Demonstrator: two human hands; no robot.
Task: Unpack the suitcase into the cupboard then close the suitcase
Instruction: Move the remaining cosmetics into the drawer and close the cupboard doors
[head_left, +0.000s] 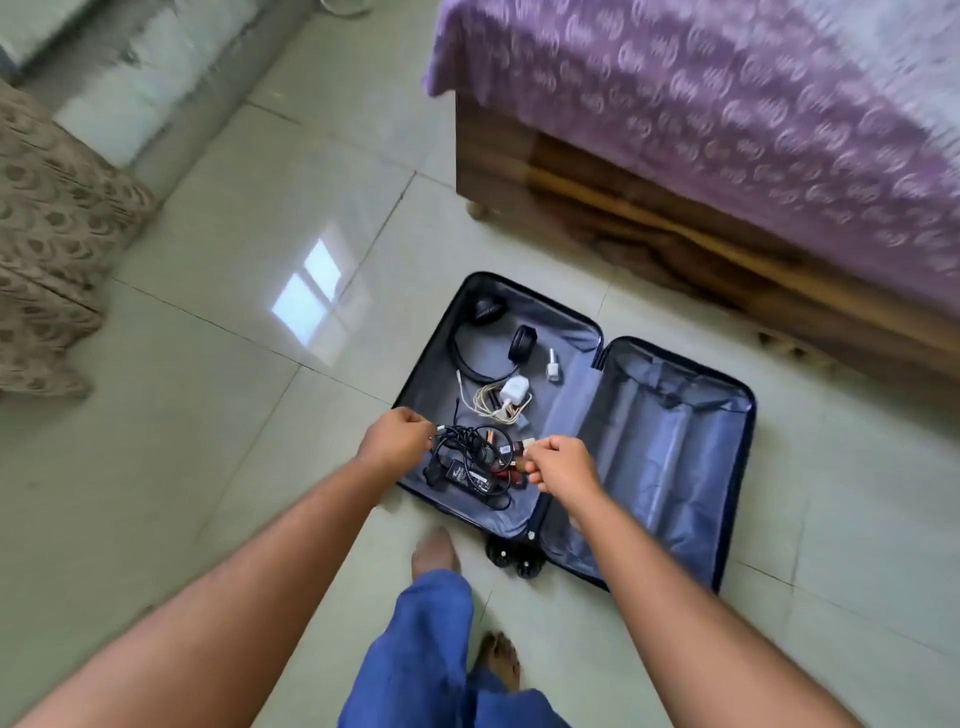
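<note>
Pinched in the curled fingers of the left hand (397, 436) is the end of a tangled black cable (467, 441), while a small brownish item (522, 447), too blurred to identify, is held in the closed right hand (561, 465). Both are being taken from the near corner of the left half of the open dark-blue hard-shell suitcase (737, 467), which lies flat on the tiled floor (234, 364) beside the wooden bed (675, 234). A black power brick (465, 478), black headphones (483, 338) and a white charger (514, 389) are left in that half. The cable is best gathered into a loose coil so that the brick is lifted with it, not dragged.
</note>
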